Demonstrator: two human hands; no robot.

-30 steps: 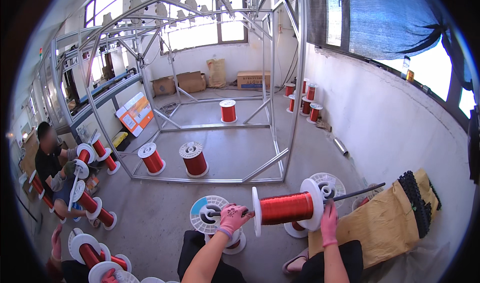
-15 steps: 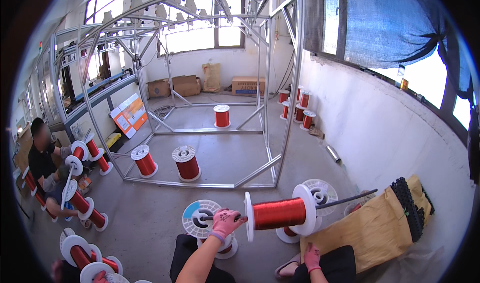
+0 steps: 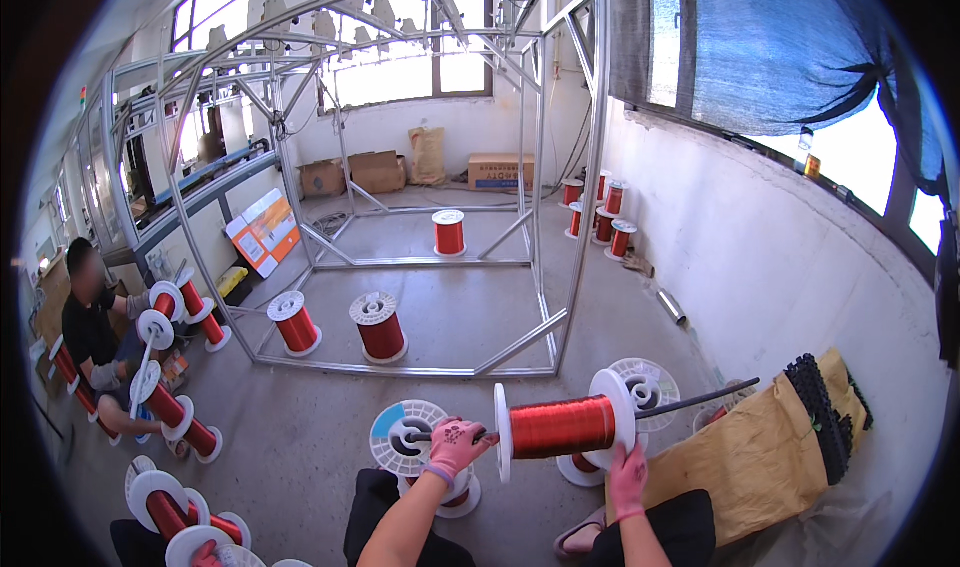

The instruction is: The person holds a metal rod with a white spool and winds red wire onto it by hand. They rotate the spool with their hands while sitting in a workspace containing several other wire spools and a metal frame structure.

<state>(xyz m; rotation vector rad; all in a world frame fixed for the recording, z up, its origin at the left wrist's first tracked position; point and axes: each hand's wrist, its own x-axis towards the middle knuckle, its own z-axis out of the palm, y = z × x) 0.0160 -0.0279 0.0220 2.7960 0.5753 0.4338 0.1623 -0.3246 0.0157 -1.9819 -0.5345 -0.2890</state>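
Observation:
A spool of red wire (image 3: 560, 427) with white end flanges lies sideways on a dark metal rod (image 3: 700, 397) that runs through its core. My left hand (image 3: 457, 445), in a pink glove, is closed around the rod just left of the spool. My right hand (image 3: 628, 479), also gloved, touches the lower edge of the right flange with its fingers stretched upward. Below the rod's left end stands a spool (image 3: 395, 447) with a blue patch on its white top flange. Another upright spool (image 3: 645, 382) stands behind the right flange.
A metal frame (image 3: 420, 372) with several red spools stands ahead. Brown wrapping paper (image 3: 730, 457) with black studded strips (image 3: 820, 417) lies at the right, by the white wall. At the left a co-worker (image 3: 95, 317) sits among red spools; another person's gloved hand (image 3: 205, 555) shows at lower left.
My right hand has risen from beside my knee to the spool's right flange. My left hand keeps its grip on the rod.

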